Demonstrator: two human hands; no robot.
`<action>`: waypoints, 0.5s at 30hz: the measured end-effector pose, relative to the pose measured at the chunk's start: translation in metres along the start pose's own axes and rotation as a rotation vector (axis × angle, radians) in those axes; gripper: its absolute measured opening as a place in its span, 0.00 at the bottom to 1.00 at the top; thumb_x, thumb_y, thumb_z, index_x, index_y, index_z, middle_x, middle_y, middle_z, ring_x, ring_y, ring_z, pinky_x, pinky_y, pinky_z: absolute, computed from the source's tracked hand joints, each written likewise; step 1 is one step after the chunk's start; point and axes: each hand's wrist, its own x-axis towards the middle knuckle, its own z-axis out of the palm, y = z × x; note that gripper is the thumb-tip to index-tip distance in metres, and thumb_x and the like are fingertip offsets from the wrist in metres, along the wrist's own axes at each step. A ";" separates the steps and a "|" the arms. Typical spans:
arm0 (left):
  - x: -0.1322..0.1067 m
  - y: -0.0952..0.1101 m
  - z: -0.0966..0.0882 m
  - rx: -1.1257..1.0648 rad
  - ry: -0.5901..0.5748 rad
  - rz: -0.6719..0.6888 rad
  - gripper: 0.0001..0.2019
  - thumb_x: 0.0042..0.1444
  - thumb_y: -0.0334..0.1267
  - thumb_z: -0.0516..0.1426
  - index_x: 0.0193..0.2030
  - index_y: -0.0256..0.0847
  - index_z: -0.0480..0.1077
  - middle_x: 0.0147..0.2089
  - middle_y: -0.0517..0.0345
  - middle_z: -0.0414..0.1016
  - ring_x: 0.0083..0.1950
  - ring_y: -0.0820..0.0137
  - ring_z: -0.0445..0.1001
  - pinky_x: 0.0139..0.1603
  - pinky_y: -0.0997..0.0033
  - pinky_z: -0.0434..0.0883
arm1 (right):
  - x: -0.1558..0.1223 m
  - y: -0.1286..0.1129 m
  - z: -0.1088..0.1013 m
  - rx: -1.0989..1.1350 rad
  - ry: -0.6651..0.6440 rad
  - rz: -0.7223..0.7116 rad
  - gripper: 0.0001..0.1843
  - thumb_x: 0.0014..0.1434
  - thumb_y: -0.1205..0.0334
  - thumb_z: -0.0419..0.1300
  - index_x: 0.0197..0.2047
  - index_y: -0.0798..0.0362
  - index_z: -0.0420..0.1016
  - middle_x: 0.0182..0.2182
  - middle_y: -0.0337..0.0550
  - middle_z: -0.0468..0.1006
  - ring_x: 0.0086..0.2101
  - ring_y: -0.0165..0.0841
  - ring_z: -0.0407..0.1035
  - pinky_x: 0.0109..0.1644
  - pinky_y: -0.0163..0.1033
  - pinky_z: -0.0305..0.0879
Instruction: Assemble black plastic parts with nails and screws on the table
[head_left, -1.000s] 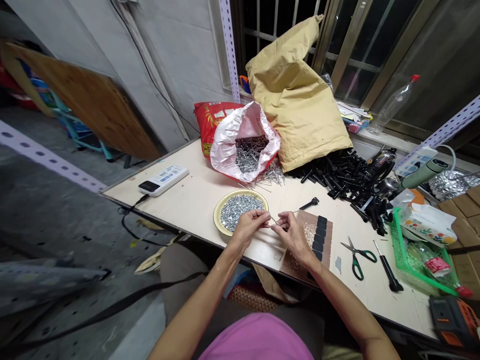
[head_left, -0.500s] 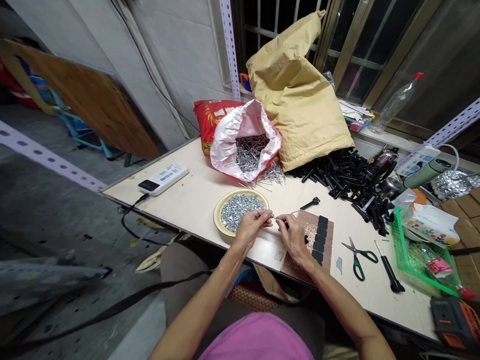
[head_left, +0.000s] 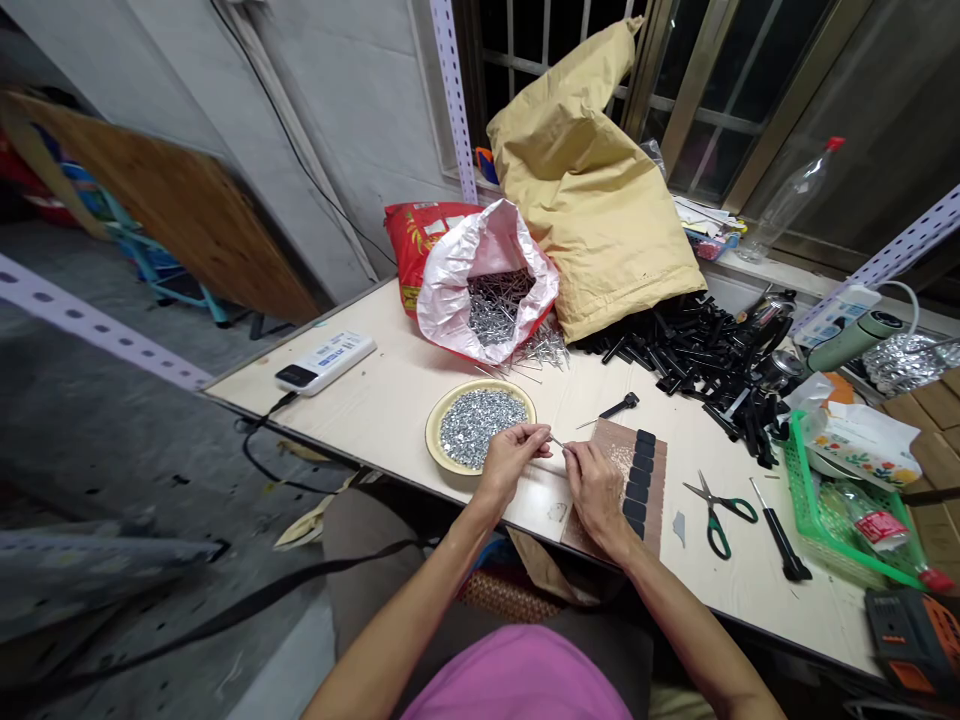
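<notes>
A thin metal rod [head_left: 557, 441] spans the small gap between my two hands. My left hand [head_left: 511, 462] pinches its left end with thumb and forefinger, just off the rim of a yellow bowl [head_left: 433, 452] full of small silvery metal pieces [head_left: 480, 425]. On the other end, the fingers of my right hand [head_left: 596, 485] are closed; whether its palm hides anything more I cannot tell. Beneath the right hand lies a brown board [head_left: 651, 510] bearing a row of black pads [head_left: 640, 470]. A black-handled tool with a thin shaft [head_left: 621, 406] rests behind the board.
Behind the bowl, an open red bag [head_left: 431, 240] holds many metal pins. Loose black plastic parts [head_left: 675, 345] spill below a tan sack [head_left: 600, 220]. To the right are scissors [head_left: 716, 515], another black-handled tool [head_left: 784, 540] and a green basket [head_left: 802, 500]. A white power bank [head_left: 330, 362] lies left.
My right hand has turned more palm-down and shifted slightly right, showing more of the rod between the hands. My left hand keeps its pinch and has moved slightly right.
</notes>
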 end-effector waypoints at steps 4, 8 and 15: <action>0.000 0.005 0.002 -0.123 -0.067 -0.125 0.20 0.25 0.44 0.71 0.24 0.34 0.74 0.23 0.61 0.74 0.23 0.79 0.69 0.29 0.77 0.71 | 0.004 0.000 -0.007 0.062 0.003 0.035 0.14 0.66 0.62 0.48 0.39 0.51 0.75 0.32 0.41 0.76 0.28 0.30 0.70 0.31 0.33 0.59; 0.001 0.009 0.001 -0.183 -0.103 -0.189 0.19 0.24 0.41 0.72 0.25 0.34 0.74 0.22 0.62 0.74 0.23 0.80 0.69 0.29 0.79 0.72 | 0.009 -0.002 -0.014 0.126 -0.009 0.032 0.14 0.66 0.62 0.49 0.40 0.50 0.76 0.32 0.42 0.76 0.30 0.31 0.70 0.33 0.33 0.60; 0.000 0.010 0.000 -0.131 -0.089 -0.161 0.16 0.30 0.38 0.72 0.26 0.33 0.74 0.23 0.60 0.74 0.24 0.79 0.70 0.31 0.76 0.73 | 0.014 0.001 -0.019 0.107 -0.056 0.022 0.13 0.65 0.62 0.50 0.39 0.50 0.77 0.33 0.44 0.75 0.31 0.31 0.69 0.34 0.34 0.59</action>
